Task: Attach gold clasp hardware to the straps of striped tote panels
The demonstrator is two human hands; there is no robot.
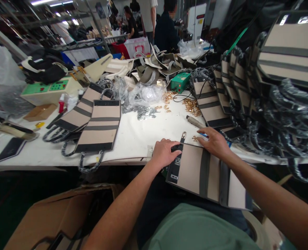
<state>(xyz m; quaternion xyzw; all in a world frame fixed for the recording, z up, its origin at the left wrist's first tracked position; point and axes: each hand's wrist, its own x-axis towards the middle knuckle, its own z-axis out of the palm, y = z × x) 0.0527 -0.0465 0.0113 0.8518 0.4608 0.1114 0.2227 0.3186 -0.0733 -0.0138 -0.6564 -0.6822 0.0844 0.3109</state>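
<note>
My left hand (166,152) grips the end of a beige bag panel (191,165) with dark bands, thumb on its black end strip. A metal fitting (184,134) stands out past the strip's far corner, and more metal plates show along the strip. Across the panel's far edge reaches my right hand (213,141), thumb and forefinger apart, close to several small gold pieces (194,138). Something slim and blue (204,135) shows between those fingers; my hand hides most of it. A grey-handled tool (195,121) lies just beyond.
Finished-looking panels with wrapped handles (99,126) lie at left; many more (237,83) stack up at right. Gold fittings (191,106), clear plastic (148,93) and a green box (180,82) occupy the table's back. A cardboard box (57,215) stands below left. People are in the background.
</note>
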